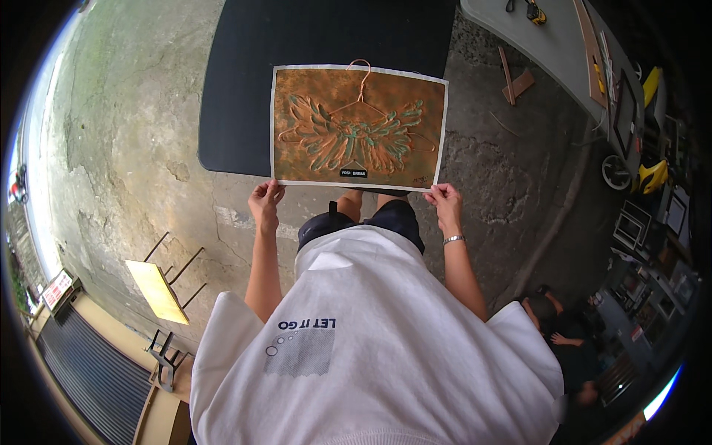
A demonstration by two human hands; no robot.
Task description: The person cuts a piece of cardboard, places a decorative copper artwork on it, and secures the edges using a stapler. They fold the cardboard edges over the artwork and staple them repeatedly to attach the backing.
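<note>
Left and right fingers (274,190) pinch a white-edged coppery picture (360,126), wings (319,130) tinged green.

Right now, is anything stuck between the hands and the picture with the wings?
Nothing visible is. The left hand pinches the winged picture directly at its lower left corner, and the right hand pinches it near the lower right corner.

The white-bordered, copper-brown print (359,132) is held by two corners
</note>
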